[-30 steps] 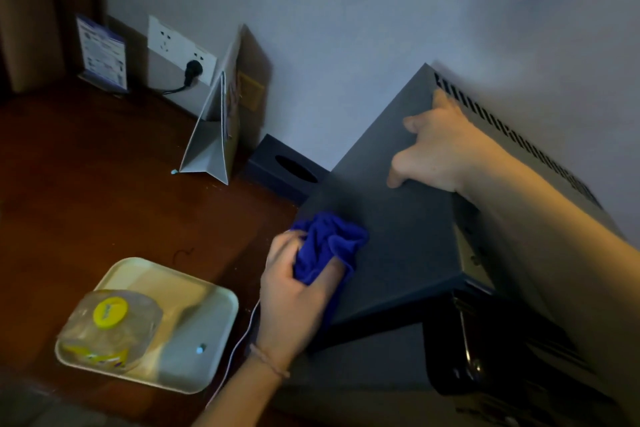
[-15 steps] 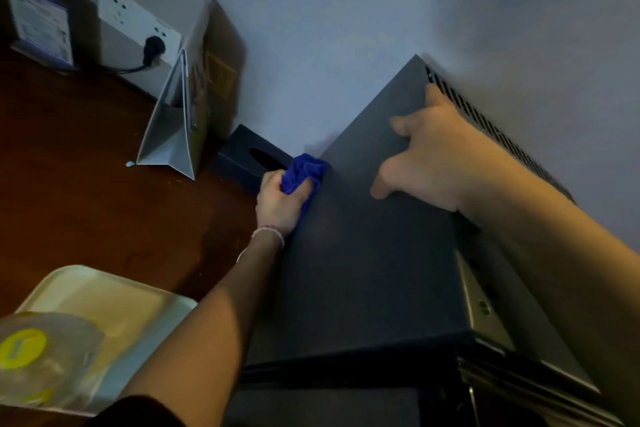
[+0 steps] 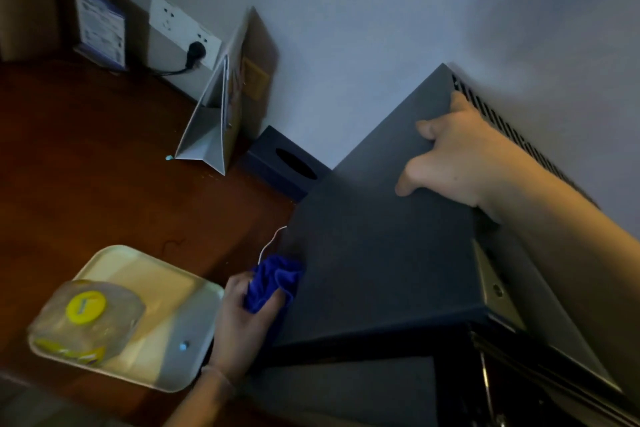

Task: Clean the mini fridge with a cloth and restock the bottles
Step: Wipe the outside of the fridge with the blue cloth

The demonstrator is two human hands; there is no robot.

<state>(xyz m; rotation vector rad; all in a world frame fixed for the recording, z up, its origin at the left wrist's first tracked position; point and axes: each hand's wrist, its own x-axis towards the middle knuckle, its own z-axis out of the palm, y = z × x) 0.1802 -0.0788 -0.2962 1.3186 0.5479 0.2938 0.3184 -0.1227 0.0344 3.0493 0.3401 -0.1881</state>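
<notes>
Gripping the blue cloth in my left hand, I'm pressing it against the mini fridge side; my right hand, fingers curled, is bracing the top.

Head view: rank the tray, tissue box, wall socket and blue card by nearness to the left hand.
From the left hand:
1. Tray, beside it, left.
2. Tissue box, beyond, by the wall.
3. Wall socket, farther back.
4. Blue card, far left corner.
</notes>
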